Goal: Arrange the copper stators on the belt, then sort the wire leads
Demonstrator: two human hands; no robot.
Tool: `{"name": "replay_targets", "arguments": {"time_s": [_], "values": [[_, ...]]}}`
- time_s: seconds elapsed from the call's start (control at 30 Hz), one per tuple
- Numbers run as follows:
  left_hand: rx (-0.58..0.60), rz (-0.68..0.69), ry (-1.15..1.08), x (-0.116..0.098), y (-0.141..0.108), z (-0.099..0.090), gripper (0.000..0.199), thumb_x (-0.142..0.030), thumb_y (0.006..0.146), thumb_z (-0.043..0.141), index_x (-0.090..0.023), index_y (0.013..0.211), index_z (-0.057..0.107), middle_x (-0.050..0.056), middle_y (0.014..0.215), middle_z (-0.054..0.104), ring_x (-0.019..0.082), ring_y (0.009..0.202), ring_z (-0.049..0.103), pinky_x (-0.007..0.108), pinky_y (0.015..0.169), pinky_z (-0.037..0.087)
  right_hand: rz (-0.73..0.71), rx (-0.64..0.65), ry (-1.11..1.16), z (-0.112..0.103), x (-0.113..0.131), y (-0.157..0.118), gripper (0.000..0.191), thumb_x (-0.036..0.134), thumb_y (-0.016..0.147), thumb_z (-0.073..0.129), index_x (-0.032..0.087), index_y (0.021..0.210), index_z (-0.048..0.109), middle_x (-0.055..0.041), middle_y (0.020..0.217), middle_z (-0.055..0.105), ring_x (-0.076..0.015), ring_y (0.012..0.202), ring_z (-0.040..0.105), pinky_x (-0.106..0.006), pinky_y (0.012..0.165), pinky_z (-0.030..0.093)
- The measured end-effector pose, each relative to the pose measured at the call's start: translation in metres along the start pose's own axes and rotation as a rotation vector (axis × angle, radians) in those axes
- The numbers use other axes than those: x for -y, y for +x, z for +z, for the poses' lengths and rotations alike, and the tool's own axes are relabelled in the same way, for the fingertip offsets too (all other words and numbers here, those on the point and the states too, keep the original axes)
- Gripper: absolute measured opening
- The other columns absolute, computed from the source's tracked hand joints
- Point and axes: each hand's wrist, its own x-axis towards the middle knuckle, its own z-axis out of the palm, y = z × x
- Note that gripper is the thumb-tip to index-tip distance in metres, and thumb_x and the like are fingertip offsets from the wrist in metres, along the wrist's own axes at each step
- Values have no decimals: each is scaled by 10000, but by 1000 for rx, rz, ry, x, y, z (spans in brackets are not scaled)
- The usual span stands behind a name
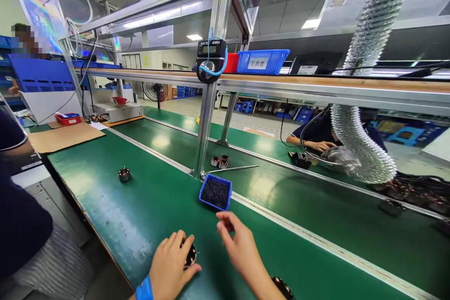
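Coil (190, 257) in the left hand (170, 262), at the green bench (151, 206): likely stiff, fairly heavy, best held by its rim, sparing the wires. Right hand (242, 246), fingers nearly pinched, contents unclear, near the blue tray (212, 206).

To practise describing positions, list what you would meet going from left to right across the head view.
Red tray → lone round part → left hand on a second round part → right hand → silver duct.
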Motion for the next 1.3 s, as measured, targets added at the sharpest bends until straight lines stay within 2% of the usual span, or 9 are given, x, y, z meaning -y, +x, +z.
{"name": "replay_targets", "arguments": {"time_s": [0.1, 0.23, 0.43, 0.57, 0.7, 0.93, 1.13, 1.23, 1.3], "values": [[34, 38, -13, -17, -21, 15, 626, -345, 844, 728, -265, 1435, 538, 111, 1349, 599, 342, 1233, 565, 457, 993, 508, 109, 50, 157, 4, -4, -55, 330, 481, 880, 576, 218, 1011, 726, -53, 791, 730, -200, 659, 684, -283, 585, 551], [28, 25, 31, -23, -33, 26, 685, -268, 842, 690, -279, 1492, 472, 107, 1388, 587, 340, 1279, 535, 453, 1036, 485, 274, 133, 347, 11, -13, -82, 397, 532, 825, 634, 198, 1026, 711, -70, 802, 716, -220, 680, 679, -283, 523, 538], [54, 15, 34, -22, -34, 29, 675, -339, 841, 709, -253, 1477, 497, 132, 1385, 590, 345, 1230, 579, 463, 1026, 501, 221, 160, 328, 14, -17, -84, 314, 426, 874, 611, 202, 1074, 705, -70, 870, 737, -220, 762, 704, -274, 617, 542], [13, -16, 56, -26, -34, 27, 669, -334, 820, 742, -262, 1450, 530, 125, 1374, 600, 337, 1217, 595, 447, 1031, 499, 207, 159, 283, 16, -16, -83, 279, 390, 889, 587, 211, 1063, 712, -65, 883, 749, -217, 773, 711, -268, 636, 545], [37, -26, 60, -31, -35, 22, 664, -315, 818, 745, -255, 1445, 534, 123, 1380, 597, 324, 1229, 593, 428, 1031, 500, 196, 171, 240, 19, -16, -82, 258, 355, 882, 573, 226, 1053, 717, -53, 875, 756, -217, 779, 722, -267, 643, 540], [48, -23, 24, -34, -36, 16, 651, -261, 826, 725, -231, 1446, 528, 124, 1329, 611, 295, 1179, 616, 383, 1004, 517, 154, 214, 159, 18, -7, -82, 191, 270, 848, 556, 235, 836, 743, -39, 834, 772, -219, 784, 725, -284, 738, 534], [16, -37, 1, -30, -36, 25, 666, -236, 802, 716, -238, 1441, 529, 112, 1345, 602, 287, 1185, 610, 374, 1011, 510, 180, 259, 303, 18, -6, -82, 242, 368, 869, 607, 217, 955, 775, -78, 922, 805, -241, 850, 764, -283, 753, 589], [14, -39, -8, -29, -37, 30, 663, -212, 806, 668, -234, 1451, 518, 117, 1337, 606, 280, 1167, 619, 361, 998, 514, 192, 215, 351, 21, -9, -89, 343, 472, 875, 619, 205, 1028, 771, -104, 929, 812, -260, 829, 780, -293, 695, 620], [36, -42, -23, -29, -37, 30, 643, -204, 832, 610, -212, 1466, 504, 135, 1332, 601, 284, 1165, 621, 367, 988, 517, 142, 165, 308, 28, -13, -100, 386, 484, 896, 566, 212, 1079, 770, -109, 971, 811, -270, 855, 785, -305, 706, 634]]}}
